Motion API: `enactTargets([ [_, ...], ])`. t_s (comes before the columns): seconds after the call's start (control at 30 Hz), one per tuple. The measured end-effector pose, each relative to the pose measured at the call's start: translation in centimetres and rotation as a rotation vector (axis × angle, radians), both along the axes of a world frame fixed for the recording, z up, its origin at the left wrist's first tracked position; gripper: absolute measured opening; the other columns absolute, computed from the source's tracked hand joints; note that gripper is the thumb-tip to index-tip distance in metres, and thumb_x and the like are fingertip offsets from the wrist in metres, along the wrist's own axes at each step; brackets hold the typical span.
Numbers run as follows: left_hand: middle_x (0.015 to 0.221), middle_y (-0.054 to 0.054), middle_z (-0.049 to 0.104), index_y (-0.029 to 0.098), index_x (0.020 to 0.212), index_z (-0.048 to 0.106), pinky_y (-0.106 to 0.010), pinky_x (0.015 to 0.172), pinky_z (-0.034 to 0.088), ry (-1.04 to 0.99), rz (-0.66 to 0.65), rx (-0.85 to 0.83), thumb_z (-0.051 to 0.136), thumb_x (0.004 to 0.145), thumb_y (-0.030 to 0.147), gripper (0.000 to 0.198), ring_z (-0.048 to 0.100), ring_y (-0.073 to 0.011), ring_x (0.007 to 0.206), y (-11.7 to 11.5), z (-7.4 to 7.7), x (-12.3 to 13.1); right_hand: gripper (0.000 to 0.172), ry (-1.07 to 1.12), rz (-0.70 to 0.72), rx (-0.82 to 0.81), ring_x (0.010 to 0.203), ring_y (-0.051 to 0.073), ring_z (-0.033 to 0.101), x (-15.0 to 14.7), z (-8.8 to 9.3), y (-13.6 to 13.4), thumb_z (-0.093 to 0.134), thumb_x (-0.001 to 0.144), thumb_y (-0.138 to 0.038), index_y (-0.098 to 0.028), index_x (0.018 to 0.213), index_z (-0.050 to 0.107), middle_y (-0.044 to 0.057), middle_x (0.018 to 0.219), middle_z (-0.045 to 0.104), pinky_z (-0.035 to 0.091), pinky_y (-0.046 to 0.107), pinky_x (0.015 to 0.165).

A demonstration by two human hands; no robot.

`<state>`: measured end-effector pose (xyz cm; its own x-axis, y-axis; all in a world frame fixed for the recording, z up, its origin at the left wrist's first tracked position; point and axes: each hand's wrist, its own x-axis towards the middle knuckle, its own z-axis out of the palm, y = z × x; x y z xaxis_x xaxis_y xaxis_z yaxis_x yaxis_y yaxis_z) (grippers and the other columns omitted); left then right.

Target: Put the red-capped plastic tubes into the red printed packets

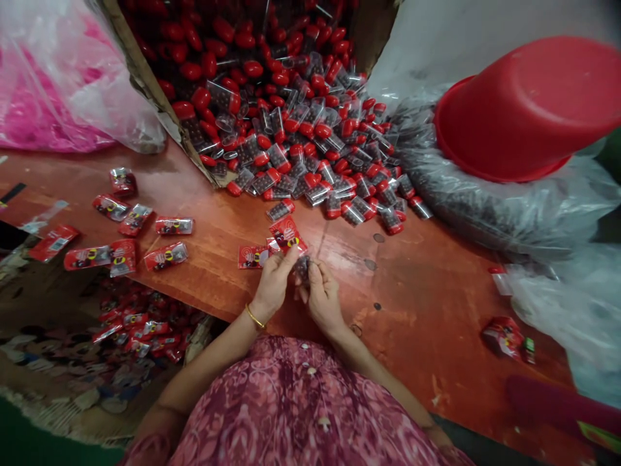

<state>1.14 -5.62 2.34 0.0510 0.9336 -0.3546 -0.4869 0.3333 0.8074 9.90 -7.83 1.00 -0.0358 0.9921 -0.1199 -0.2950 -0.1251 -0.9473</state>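
Note:
In the head view, my left hand (272, 283), with a gold bangle at its wrist, is closed on a red printed packet (288, 234) with a cartoon figure. My right hand (324, 292) pinches a small clear tube (301, 268) with dark dotted contents, right below the packet. Fingers of both hands nearly meet and partly hide the tube. Beside the left hand lies another red printed packet (253, 257) on the table. Just past the held packet rests a red-capped clear tube (280, 210).
A cardboard box (145, 90) on its side spills many red-capped tubes (310, 155) onto the table (412, 310). Filled red packets (165, 256) lie at left, above a lower carton of packets (145, 323). A red bucket (514, 110) stands upside down on a plastic bag (475, 213) at right.

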Motion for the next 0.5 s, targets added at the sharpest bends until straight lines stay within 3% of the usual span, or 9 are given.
enactTargets([
  [0.13, 0.049, 0.003, 0.051, 0.013, 0.065, 0.061, -0.018, 0.037, 0.035, 0.019, 0.047, 0.088, 0.063, 0.070, 0.054, 0.041, 0.043, -0.0060, 0.040, 0.0, -0.7, 0.2, 0.027, -0.168, -0.069, 0.062, 0.036, 0.005, 0.038, 0.2, -0.5, 0.0, 0.044, 0.087, -0.046, -0.021, 0.091, 0.051, -0.007, 0.058, 0.050, 0.034, 0.018, 0.035],
  [0.27, 0.050, 0.003, 0.052, 0.014, 0.065, 0.062, -0.019, 0.045, 0.037, 0.054, 0.098, 0.088, 0.063, 0.072, 0.050, 0.038, 0.045, -0.0063, 0.046, -0.6, -1.3, 0.8, 0.021, -0.445, -0.196, 0.202, 0.063, 0.011, 0.054, 0.4, -0.5, 0.0, 0.043, 0.089, -0.037, -0.020, 0.093, 0.053, 0.001, 0.075, 0.059, 0.047, 0.025, 0.060],
  [0.33, 0.051, 0.003, 0.054, 0.014, 0.063, 0.062, -0.019, 0.049, 0.039, 0.055, 0.096, 0.088, 0.063, 0.072, 0.049, 0.035, 0.047, -0.0071, 0.048, -0.9, -1.2, 0.9, 0.018, -0.539, -0.176, 0.255, 0.070, 0.013, 0.056, 0.7, -0.3, 0.1, 0.041, 0.089, -0.033, -0.020, 0.091, 0.054, 0.003, 0.080, 0.061, 0.048, 0.027, 0.066],
  [0.5, 0.067, -0.002, 0.067, 0.015, 0.074, 0.067, -0.024, 0.064, 0.047, -0.006, 0.152, 0.084, 0.066, 0.069, 0.048, 0.033, 0.061, -0.0127, 0.063, -0.2, -0.2, 0.7, 0.015, -0.617, -0.068, 0.354, 0.068, 0.014, 0.057, 1.0, -0.6, -0.1, 0.041, 0.089, -0.029, -0.020, 0.095, 0.052, 0.003, 0.079, 0.061, 0.048, 0.027, 0.065],
])
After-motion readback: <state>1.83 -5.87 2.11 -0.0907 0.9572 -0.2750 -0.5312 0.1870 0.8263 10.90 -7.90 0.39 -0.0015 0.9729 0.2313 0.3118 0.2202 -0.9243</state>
